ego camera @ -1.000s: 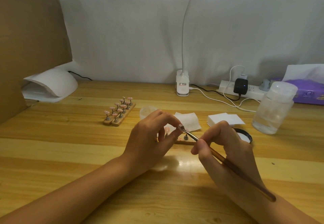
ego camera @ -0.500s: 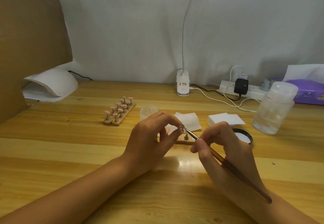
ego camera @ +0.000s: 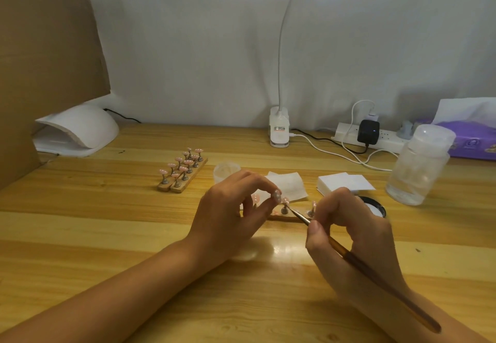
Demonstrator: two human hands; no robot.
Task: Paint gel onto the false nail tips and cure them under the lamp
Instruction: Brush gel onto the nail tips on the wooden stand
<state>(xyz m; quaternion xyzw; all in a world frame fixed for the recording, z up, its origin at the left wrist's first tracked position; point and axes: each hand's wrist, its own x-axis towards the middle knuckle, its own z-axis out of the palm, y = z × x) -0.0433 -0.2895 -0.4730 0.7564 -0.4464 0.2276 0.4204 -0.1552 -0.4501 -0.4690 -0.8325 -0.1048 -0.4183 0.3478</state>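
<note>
My left hand (ego camera: 236, 213) pinches a pink false nail tip (ego camera: 284, 201) on its small stand, just above a wooden holder strip (ego camera: 284, 217) at the table's middle. My right hand (ego camera: 349, 232) grips a thin brown brush (ego camera: 375, 270) like a pen, and its metal tip touches that nail tip. Two more wooden holder strips (ego camera: 182, 170) carry several pink tips on metal pegs, further back and to the left. The white curing lamp (ego camera: 77, 130) sits at the far left against a cardboard sheet.
A small clear jar (ego camera: 225, 172), white wipes (ego camera: 290, 184), a pad stack (ego camera: 343, 181) and a black-rimmed lid (ego camera: 375, 205) lie behind my hands. A plastic pump bottle (ego camera: 418, 165), power strip (ego camera: 375, 136), desk lamp base (ego camera: 279, 130) and purple tissue pack (ego camera: 472, 138) stand at the back.
The brush tip has slid slightly along the nail tip; both hands stay almost in place over the holder strip.
</note>
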